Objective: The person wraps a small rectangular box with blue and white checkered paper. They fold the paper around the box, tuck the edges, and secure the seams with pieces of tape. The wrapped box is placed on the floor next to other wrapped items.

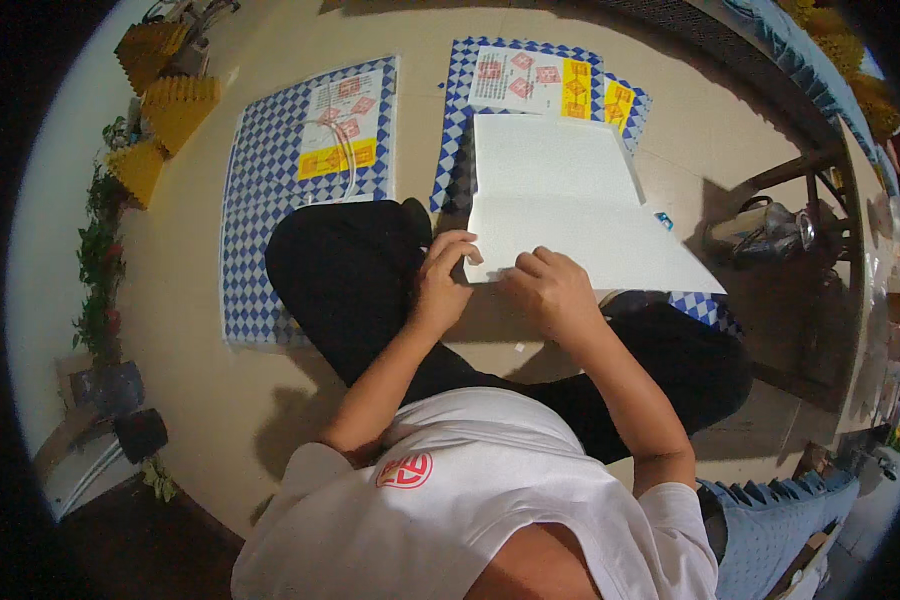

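Note:
A large white textured sheet (555,225), creased across its middle, lies before me over a blue-and-white checked sheet. My left hand (446,274) has its fingers curled around the near left corner of the white sheet. At its near edge, the bent fingers of my right hand (551,289) pinch the white sheet. A small greyish bit shows by the right fingertips; what it is cannot be made out. Beyond the white sheet, the checked sheet (461,75) carries a white and yellow printed label (521,79).
Left of my knee lies a clear-wrapped checked pack (259,210) with a white cord handle (349,150). A small blue object (664,220) rests right of the white sheet. A wooden table (851,300) stands at right, a bag (757,229) beneath it. A potted plant (97,277) is at left.

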Motion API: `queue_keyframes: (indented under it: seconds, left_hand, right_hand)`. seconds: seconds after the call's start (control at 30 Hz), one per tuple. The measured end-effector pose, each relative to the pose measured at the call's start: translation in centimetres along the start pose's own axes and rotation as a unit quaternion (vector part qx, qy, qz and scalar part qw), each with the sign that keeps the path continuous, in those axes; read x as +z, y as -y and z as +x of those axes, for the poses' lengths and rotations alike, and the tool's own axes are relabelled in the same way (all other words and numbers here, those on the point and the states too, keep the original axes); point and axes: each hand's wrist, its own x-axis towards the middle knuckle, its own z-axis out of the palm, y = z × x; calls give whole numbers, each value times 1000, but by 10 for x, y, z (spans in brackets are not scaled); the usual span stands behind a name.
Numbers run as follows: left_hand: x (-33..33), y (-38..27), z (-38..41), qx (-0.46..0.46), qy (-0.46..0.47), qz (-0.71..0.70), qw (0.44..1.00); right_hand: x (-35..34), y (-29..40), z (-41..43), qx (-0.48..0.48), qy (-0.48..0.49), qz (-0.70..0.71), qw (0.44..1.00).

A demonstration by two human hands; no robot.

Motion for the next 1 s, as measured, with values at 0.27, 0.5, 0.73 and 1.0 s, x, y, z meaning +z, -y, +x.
queue_keyframes:
  seconds: [0.27, 0.5, 0.73, 1.0]
  left_hand:
    - [9, 43, 21, -253, 72, -301, 917]
    - [15, 55, 16, -273, 67, -344, 896]
    - [14, 56, 15, -324, 63, -347, 878]
    - [16, 57, 15, -394, 42, -361, 844]
  right_hand:
    - [22, -43, 18, 217, 23, 275, 936]
    - [37, -74, 32, 346, 210, 455, 793]
    - [63, -94, 38, 356, 249, 517, 737]
    - [97, -107, 37, 329, 261, 537, 731]
